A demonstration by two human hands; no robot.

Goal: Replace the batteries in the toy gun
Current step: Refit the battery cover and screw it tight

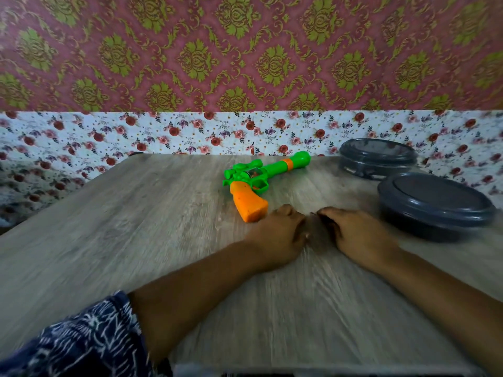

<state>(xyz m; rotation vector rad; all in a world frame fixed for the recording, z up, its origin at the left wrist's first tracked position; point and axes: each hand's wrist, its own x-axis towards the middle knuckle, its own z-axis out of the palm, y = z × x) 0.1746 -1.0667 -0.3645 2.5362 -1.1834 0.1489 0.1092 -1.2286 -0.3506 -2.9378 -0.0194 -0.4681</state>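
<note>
A green toy gun [261, 176] with an orange grip and an orange band on its barrel lies on its side on the wooden table [136, 227], barrel pointing to the far right. My left hand [277, 235] rests on the table just right of the orange grip, fingers curled under, close to the grip's end. My right hand [356, 235] lies beside it, also curled with knuckles up. The two hands almost touch at the fingertips. I see nothing held in either hand. No batteries are visible.
Two round dark grey lidded containers stand at the right: one near my right hand [435, 205], one farther back [378, 157]. A flowered cloth [81, 137] and patterned wallpaper rise behind the table's far edge. A patterned blue sleeve [81, 344] shows at the lower left.
</note>
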